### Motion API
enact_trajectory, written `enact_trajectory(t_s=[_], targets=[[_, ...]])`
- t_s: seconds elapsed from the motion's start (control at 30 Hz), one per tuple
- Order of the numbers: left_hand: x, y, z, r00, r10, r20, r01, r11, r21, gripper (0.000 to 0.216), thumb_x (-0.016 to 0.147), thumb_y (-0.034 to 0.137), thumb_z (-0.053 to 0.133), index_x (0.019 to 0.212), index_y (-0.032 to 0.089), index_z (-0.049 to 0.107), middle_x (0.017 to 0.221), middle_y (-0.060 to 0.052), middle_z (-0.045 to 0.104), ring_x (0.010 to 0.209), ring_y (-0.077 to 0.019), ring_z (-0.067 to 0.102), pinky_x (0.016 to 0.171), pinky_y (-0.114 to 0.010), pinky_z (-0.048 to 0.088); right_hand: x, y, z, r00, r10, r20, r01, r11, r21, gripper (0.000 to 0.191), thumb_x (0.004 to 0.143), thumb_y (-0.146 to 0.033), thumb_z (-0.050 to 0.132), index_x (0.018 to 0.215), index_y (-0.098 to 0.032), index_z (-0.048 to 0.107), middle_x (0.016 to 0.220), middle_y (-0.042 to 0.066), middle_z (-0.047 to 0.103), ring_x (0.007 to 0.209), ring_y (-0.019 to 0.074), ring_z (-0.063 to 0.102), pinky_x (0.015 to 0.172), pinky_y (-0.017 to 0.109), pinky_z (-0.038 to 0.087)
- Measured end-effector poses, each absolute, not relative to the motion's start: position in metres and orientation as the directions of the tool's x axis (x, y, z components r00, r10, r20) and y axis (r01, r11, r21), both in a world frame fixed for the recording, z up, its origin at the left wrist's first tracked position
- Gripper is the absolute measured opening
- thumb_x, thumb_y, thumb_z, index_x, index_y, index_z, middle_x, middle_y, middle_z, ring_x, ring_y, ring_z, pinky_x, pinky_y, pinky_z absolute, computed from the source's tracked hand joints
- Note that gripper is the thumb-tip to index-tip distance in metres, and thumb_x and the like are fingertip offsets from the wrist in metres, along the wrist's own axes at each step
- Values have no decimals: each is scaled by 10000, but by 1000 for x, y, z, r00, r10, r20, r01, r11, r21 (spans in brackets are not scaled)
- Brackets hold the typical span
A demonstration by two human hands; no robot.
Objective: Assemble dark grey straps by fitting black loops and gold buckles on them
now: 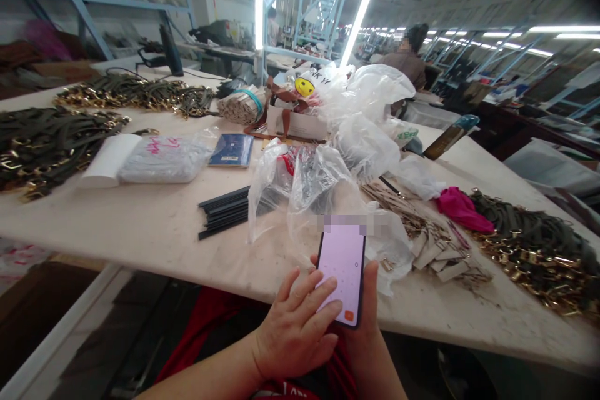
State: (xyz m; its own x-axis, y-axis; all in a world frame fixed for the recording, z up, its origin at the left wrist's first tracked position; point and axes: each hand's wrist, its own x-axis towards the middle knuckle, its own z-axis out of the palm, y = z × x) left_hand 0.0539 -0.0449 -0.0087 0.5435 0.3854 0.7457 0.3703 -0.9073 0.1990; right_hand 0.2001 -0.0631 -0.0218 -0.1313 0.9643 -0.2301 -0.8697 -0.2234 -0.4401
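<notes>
A phone (342, 275) with a lit pale pink screen is held upright over the near edge of the table (154, 231). My right hand (371, 319) grips it from below and from the right side. My left hand (293, 331) lies across the lower left of the screen, its fingers stretched out and touching the glass. Crumpled clear plastic bags (300, 187) lie on the table just beyond the phone.
Black strips (225, 209) stick out of a bag. Dark straps with gold buckles are heaped at left (42, 144) and right (539, 244). A pink cloth (462, 209), a blue booklet (231, 150) and a white box (295, 122) lie farther back. Another person (410, 53) works far behind.
</notes>
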Motion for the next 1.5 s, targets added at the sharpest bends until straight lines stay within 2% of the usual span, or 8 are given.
enact_trajectory(t_s=[0.17, 0.27, 0.33, 0.47, 0.63, 0.83, 1.03, 1.5], targets=[[54, -51, -9, 541, 337, 771, 254, -939, 232, 208, 757, 273, 529, 925, 171, 595, 1011, -21, 677, 1151, -203, 485, 1107, -421, 129, 199, -67, -19, -103, 957, -272, -884, -214, -415, 785, 751, -725, 310, 1098, -83, 599, 970, 150, 683, 821, 228, 647, 789, 353, 490], [54, -54, -12, 580, 295, 759, 159, -955, 250, 146, 757, 250, 519, 867, 185, 590, 845, 28, 700, 1113, -168, 517, 1119, -411, 90, 204, -67, -18, -96, 965, -243, -875, -199, -442, 781, 751, -723, 314, 1136, -95, 575, 983, 151, 677, 777, 227, 653, 719, 346, 511], [55, -56, -13, 603, 284, 746, 150, -958, 244, 144, 762, 248, 516, 872, 191, 590, 819, 35, 700, 1114, -165, 517, 1119, -408, 85, 208, -66, -18, -132, 967, -217, -867, -219, -448, 806, 731, -737, 331, 1149, -88, 564, 964, 159, 680, 766, 238, 657, 696, 347, 514], [56, -54, -13, 605, 314, 732, 226, -949, 221, 210, 771, 265, 516, 950, 189, 594, 944, 8, 695, 1146, -188, 494, 1114, -417, 85, 211, -65, -18, -155, 966, -206, -873, -231, -429, 826, 718, -745, 345, 1135, -69, 572, 933, 165, 687, 771, 241, 659, 714, 349, 510], [56, -52, -11, 584, 373, 721, 376, -911, 167, 363, 781, 385, 525, 1058, 158, 580, 1172, -82, 600, 1243, -253, 379, 1096, -439, 126, 204, -70, -14, -112, 966, -234, -903, -197, -380, 781, 754, -719, 319, 1094, -74, 598, 962, 154, 685, 854, 235, 644, 812, 364, 482], [55, -53, -10, 645, 338, 685, 333, -931, 147, 375, 780, 361, 519, 1087, 152, 572, 1172, -67, 600, 1246, -240, 375, 1104, -439, 99, 206, -71, -18, -93, 960, -265, -891, -199, -407, 779, 753, -720, 316, 1090, -76, 596, 928, 151, 693, 823, 233, 652, 825, 383, 471], [54, -53, -9, 639, 318, 701, 310, -940, 144, 344, 784, 346, 503, 1063, 160, 580, 1153, -55, 615, 1220, -233, 415, 1103, -439, 111, 209, -68, -21, -113, 958, -265, -888, -217, -406, 805, 742, -726, 332, 1094, -50, 592, 926, 165, 693, 798, 220, 658, 761, 335, 496], [57, -55, -2, 665, 310, 680, 259, -949, 179, 317, 773, 325, 510, 1033, 158, 579, 1058, -33, 660, 1190, -219, 450, 1114, -412, 60, 198, -73, -10, -95, 937, -336, -888, -233, -397, 785, 714, -740, 364, 1040, -74, 622, 871, 145, 706, 752, 218, 661, 771, 346, 492]])
